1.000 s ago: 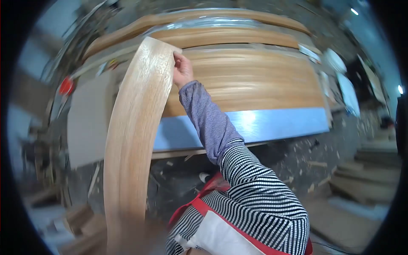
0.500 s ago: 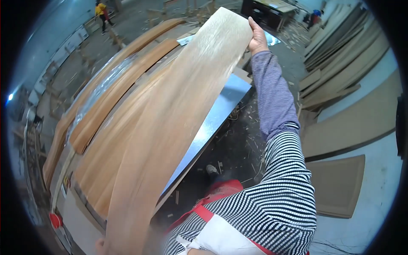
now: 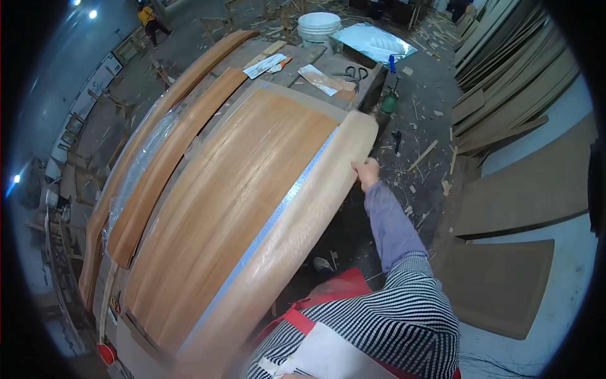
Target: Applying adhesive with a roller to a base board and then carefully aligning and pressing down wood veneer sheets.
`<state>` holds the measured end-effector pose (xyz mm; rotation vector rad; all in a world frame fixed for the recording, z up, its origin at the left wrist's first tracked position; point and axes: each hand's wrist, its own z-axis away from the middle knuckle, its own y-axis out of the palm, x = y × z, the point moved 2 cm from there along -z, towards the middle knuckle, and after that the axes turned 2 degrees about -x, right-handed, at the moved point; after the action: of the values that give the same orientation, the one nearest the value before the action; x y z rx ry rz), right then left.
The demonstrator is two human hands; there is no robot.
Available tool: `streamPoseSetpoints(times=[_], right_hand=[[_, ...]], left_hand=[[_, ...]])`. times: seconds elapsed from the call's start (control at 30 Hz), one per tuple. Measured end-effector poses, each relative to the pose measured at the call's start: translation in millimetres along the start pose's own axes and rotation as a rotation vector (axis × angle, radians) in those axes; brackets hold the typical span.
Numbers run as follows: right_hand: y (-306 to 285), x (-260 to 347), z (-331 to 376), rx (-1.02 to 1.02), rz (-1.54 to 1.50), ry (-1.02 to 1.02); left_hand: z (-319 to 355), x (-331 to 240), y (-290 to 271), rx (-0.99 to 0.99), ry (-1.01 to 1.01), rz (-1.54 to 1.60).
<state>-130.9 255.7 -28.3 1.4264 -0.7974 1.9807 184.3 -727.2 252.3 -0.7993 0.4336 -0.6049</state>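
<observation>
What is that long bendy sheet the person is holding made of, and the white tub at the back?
The sheet looks like thin wood veneer: pale tan, matt, with grain lines along its length, and it bows under its own weight in the right hand. The white bucket looks like plastic, smooth and evenly coloured, though it is too far off to be sure.

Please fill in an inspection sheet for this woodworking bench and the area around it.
Surface: long workbench, mostly covered by veneer stacks.
Job's things: pale veneer strip lying along the near edge of the veneer stack; blue sheet edge showing between them.
Clutter: scissors, white bucket, papers; wood scraps on the floor.
Hands: right hand grips the strip's far end; left hand out of view.
Cables: nothing seen.
Surroundings: boards leaning at right; a distant person.
</observation>
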Motion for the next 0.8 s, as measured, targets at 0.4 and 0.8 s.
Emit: streamPoseSetpoints(times=[0.4,0.8], right_hand=[[30.4,-34.4,60.7,-0.163,0.520,-0.536],[45.5,-24.4,89.5,-0.083,0.627,-0.353]], left_hand=[[20.4,-12.5,-53.9,-0.127,-0.152,-0.028],[15.3,1.7,-81.1,-0.243,-0.270,-0.026]])
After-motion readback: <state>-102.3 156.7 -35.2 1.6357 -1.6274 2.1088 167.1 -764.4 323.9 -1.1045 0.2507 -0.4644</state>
